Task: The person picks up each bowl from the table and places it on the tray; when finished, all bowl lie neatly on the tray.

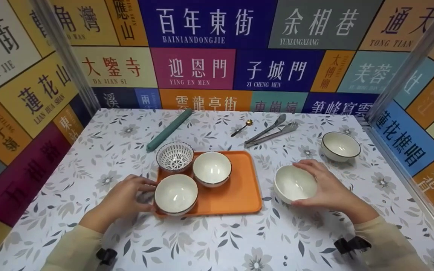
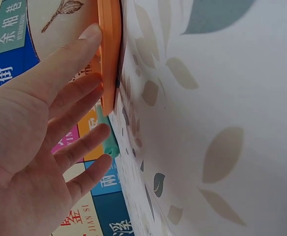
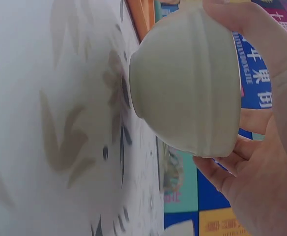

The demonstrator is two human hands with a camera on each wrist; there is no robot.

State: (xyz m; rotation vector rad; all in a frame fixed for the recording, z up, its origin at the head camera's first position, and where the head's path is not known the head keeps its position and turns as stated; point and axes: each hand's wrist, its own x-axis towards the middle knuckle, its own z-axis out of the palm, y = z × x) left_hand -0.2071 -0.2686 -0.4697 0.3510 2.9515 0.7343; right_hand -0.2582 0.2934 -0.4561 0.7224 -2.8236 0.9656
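Note:
My right hand (image 1: 330,192) holds a cream bowl (image 1: 294,184) by its right side, thumb at the near rim and fingers at the far rim. The right wrist view shows this bowl (image 3: 190,86) upright; whether its foot touches the table I cannot tell. An orange tray (image 1: 239,188) lies to its left. On the tray stand two cream bowls (image 1: 175,194) (image 1: 212,169), and a black-and-white patterned bowl (image 1: 174,158) sits at its back left corner. Against the tray's left edge my left hand (image 1: 124,197) rests with spread, relaxed fingers; its thumb touches the tray rim (image 2: 109,54).
Another cream bowl (image 1: 340,146) with a dark rim stands at the back right. Behind the tray lie a green rod (image 1: 170,130), a small spoon (image 1: 242,128) and metal tongs (image 1: 271,131). Printed walls border the flower-patterned table (image 1: 202,244) at the back and sides.

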